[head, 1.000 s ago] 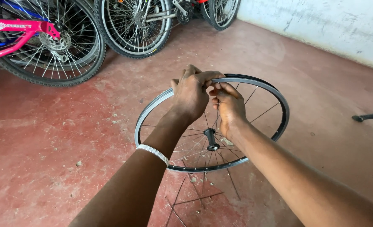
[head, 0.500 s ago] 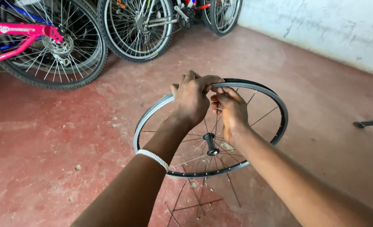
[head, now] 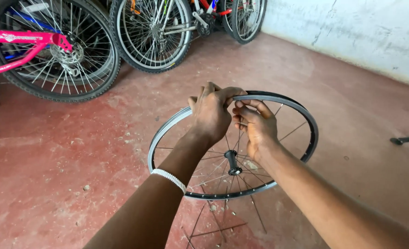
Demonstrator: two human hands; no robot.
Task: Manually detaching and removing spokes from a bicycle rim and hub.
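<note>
Little has shifted since the earlier frames: both hands keep their place at the top of the rim, and the wheel sits as it did.

Item, left hand (head: 212, 112): closed over the upper edge of the bare wheel rim (head: 167, 129), fingers curled across it; a white beaded bracelet (head: 169, 179) on the wrist.

Item, right hand (head: 256, 123): touching the left, fingers bent in a narrow pinch just under the rim's top edge; what the fingertips pinch cannot be told.

Item, bare wheel rim: held tilted above the red floor (head: 56, 161), its top under the hands, its lower arc nearer the person. Hub (head: 232, 162) below both hands, between the forearms; thin spokes (head: 204, 159) run from it, some gaps showing.

Item, loose spokes (head: 213, 226): on the floor below the rim, near the forearms.

Item, bicycle wheels: pink-framed bicycle (head: 24, 50) far left of the hands; further bicycles (head: 153, 32) beyond them. White wall (head: 352, 27) beyond and to the right.
</note>
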